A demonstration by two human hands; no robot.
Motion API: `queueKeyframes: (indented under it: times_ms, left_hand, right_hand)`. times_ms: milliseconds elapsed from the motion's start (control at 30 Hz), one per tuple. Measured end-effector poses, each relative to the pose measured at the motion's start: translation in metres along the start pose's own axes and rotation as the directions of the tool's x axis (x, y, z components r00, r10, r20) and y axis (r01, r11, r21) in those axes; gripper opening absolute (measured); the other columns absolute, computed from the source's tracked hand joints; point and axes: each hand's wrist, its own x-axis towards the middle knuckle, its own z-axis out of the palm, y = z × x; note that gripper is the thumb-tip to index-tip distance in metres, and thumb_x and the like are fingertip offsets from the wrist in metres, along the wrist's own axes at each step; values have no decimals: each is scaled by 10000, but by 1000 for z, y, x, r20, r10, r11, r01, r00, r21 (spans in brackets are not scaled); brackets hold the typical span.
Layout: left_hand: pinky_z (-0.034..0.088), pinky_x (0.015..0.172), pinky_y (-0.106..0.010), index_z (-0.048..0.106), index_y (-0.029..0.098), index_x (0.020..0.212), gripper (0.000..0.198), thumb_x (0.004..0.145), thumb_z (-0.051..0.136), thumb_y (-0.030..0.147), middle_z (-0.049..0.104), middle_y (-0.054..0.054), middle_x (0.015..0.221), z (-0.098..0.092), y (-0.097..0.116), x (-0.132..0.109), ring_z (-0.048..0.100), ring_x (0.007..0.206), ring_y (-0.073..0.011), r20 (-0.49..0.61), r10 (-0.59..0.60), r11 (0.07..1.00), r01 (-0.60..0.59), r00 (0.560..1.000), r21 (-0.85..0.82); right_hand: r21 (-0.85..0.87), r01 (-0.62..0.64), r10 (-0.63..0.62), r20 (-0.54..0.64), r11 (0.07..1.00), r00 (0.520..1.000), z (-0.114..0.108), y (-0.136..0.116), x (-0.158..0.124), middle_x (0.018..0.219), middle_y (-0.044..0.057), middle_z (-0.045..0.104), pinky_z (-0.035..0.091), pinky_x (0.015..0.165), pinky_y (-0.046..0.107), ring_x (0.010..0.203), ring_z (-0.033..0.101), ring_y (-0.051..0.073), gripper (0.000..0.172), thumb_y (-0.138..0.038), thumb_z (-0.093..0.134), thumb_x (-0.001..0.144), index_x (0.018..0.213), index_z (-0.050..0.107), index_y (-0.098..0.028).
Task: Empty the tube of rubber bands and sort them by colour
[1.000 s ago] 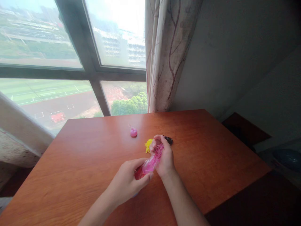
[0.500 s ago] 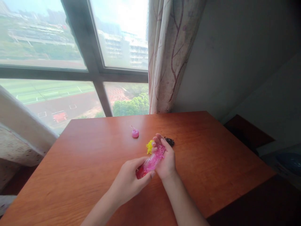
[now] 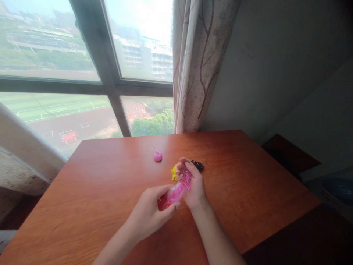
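Note:
My left hand [image 3: 155, 204] is wrapped round a small clear container [image 3: 172, 194] with pink and red contents, held tilted with its mouth toward my right hand. My cupped right hand [image 3: 195, 187] holds a bunch of pink rubber bands [image 3: 186, 179] in its palm, right against the container's mouth. Just beyond the fingers lies a pile of yellow rubber bands [image 3: 174, 172], partly hidden by them. A dark heap of black bands [image 3: 198, 166] sits behind my right hand. Farther off stands a pink apple-shaped piece [image 3: 158, 156] with a thin loop on top.
All of this is on a brown wooden table [image 3: 110, 180]. A window [image 3: 143, 110] and a patterned curtain [image 3: 193, 66] stand along its far edge. At the right, a dark wooden piece [image 3: 292, 152] is near the wall.
More pink bands show loose and spread in my right palm. Both hands and the container have barely shifted; the view has moved slightly.

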Motion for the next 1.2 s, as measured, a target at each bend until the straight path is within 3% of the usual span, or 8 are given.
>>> queueKeyframes:
  times_ms: [200, 467, 633, 767, 867, 1000, 1200]
  left_hand:
    - [319, 600, -217, 612, 155, 797, 67, 817, 597, 217, 546, 41, 686, 1, -2, 1, 433, 635, -114, -22, 11, 1000, -11, 1000, 8]
    - [332, 605, -228, 628, 152, 850, 94, 827, 591, 235, 547, 34, 695, 2, -6, 1, 431, 634, -121, -44, 23, 999, -21, 999, 45]
    - [326, 578, -228, 617, 148, 829, 122, 835, 594, 268, 519, 35, 672, 4, -8, 2, 405, 610, -116, -80, 32, 997, -27, 996, 73]
    - [355, 595, -234, 626, 143, 871, 163, 840, 598, 300, 586, 12, 712, 3, -9, 2, 466, 630, -129, -99, 34, 997, -27, 995, 73]
    - [377, 611, -238, 617, 147, 833, 172, 837, 605, 318, 620, -5, 738, 3, -9, 2, 510, 656, -142, -107, 38, 997, -30, 994, 76]
    - [394, 614, -238, 611, 149, 821, 169, 824, 620, 317, 633, -9, 741, 3, -10, 0, 533, 661, -147, -126, 34, 997, -25, 991, 76]
    - [387, 577, -226, 622, 142, 830, 125, 816, 601, 264, 626, -4, 710, 3, -9, 0, 516, 631, -135, -131, 29, 998, -21, 991, 60]
  right_hand:
    - [-83, 48, -39, 109, 995, 993, 1, 3, -3, 752, 19, 724, 485, 593, 182, 651, 664, 116, 134, -253, 654, 838, 923, 720, -172]
    - [-104, -7, 24, 163, 995, 986, 4, 7, -6, 799, 48, 737, 508, 633, 234, 691, 683, 154, 275, -337, 575, 908, 1097, 675, -164]
    - [-101, 26, -10, 160, 995, 987, 5, 9, -8, 875, 63, 748, 529, 708, 281, 745, 685, 171, 331, -230, 544, 850, 1163, 642, -180]
    - [-113, 30, -7, 198, 993, 980, 6, 10, -8, 972, 74, 747, 525, 722, 268, 761, 680, 161, 373, -119, 533, 732, 1067, 689, -170]
    - [-118, 41, -16, 206, 992, 978, 6, 10, -7, 920, 57, 748, 524, 718, 258, 753, 674, 159, 365, -83, 522, 664, 956, 723, -169]
    - [-99, 53, -32, 208, 994, 978, 6, 11, -7, 823, 35, 732, 523, 746, 255, 770, 673, 159, 354, -74, 515, 649, 907, 735, -177]
    - [-90, 56, -32, 245, 994, 969, 4, 12, -7, 852, 34, 737, 514, 842, 278, 860, 681, 170, 401, -65, 500, 624, 923, 740, -184]
